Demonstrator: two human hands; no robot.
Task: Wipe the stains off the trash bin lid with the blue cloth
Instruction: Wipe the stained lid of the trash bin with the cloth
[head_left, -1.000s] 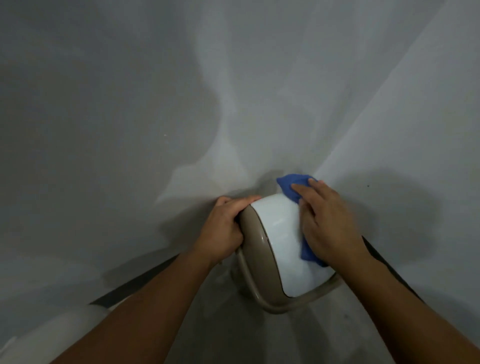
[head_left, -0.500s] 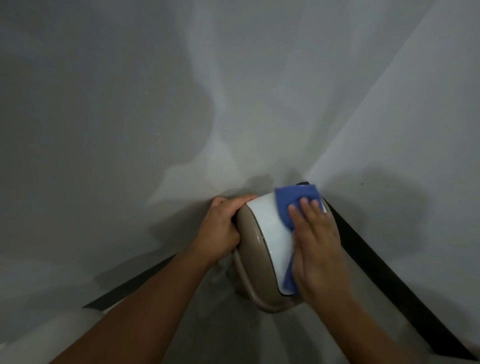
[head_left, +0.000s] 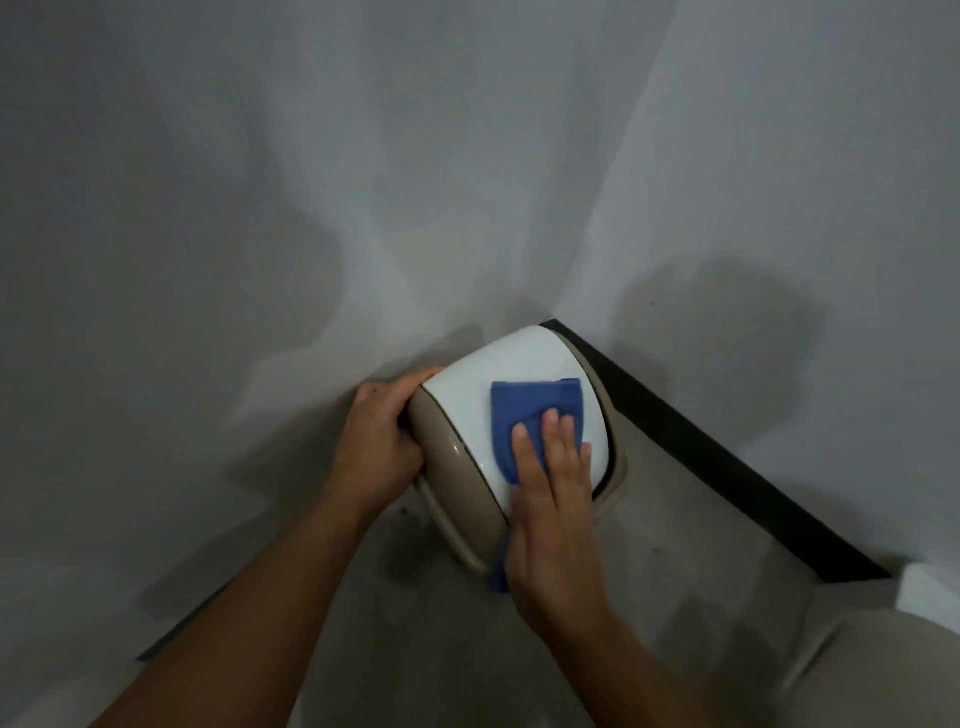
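Observation:
A trash bin with a white lid (head_left: 493, 384) and a beige rim stands in a room corner. My left hand (head_left: 382, 441) grips the bin's left edge at the rim. My right hand (head_left: 553, 499) lies flat on the lid's near right part and presses the blue cloth (head_left: 530, 410) against it. The cloth sticks out beyond my fingertips, and one end hangs below my palm. No stains show on the visible white surface.
Two grey walls (head_left: 260, 208) meet just behind the bin. A black baseboard (head_left: 727, 467) runs along the right wall. The floor (head_left: 675, 597) around the bin is pale and speckled. A beige and white object (head_left: 924, 649) sits at the lower right edge.
My right hand has slid with the cloth from the lid's far end down toward me. The view has tilted down, so more floor and baseboard show. My left hand keeps its grip.

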